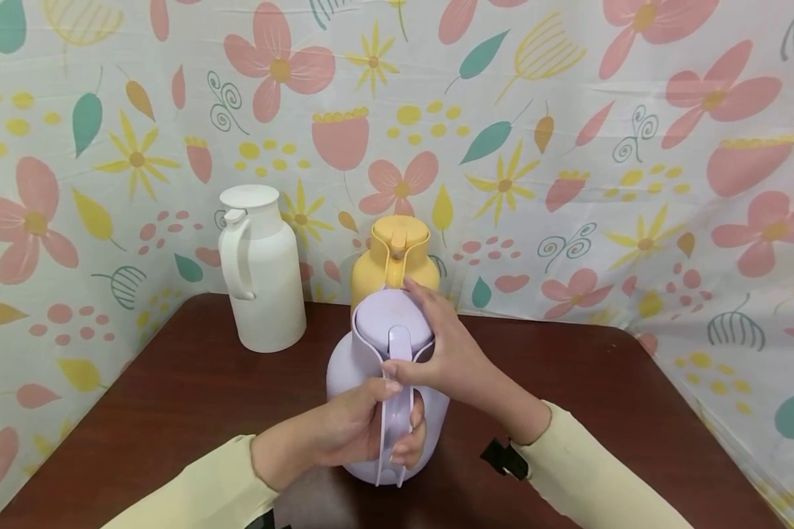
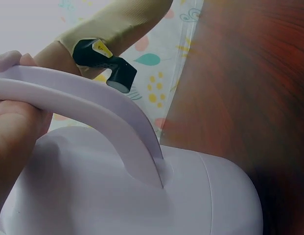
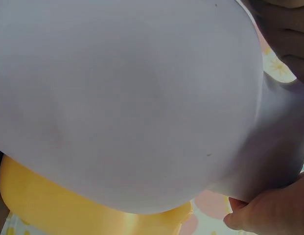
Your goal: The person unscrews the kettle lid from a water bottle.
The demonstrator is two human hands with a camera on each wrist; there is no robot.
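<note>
A lavender thermos jug (image 1: 347, 375) with a round lid (image 1: 393, 319) stands in front of me, its handle (image 1: 397, 430) facing me. My left hand (image 1: 353, 422) grips that handle, fingers wrapped round it and thumb on its upper part. Around the side of the jug's top curves my right hand (image 1: 446, 353), its thumb at the top of the handle by the lid lever (image 1: 400, 342). The left wrist view shows the handle (image 2: 105, 110) arching over the jug's body (image 2: 117, 205). In the right wrist view the rounded body (image 3: 132, 98) fills most of the picture.
Directly behind the lavender jug is a yellow thermos jug (image 1: 364, 275), partly hidden by it. A white thermos jug (image 1: 267, 294) stands at the back left of the dark brown table (image 1: 569, 411). Flower-patterned cloth (image 1: 503, 88) hangs behind and along the sides.
</note>
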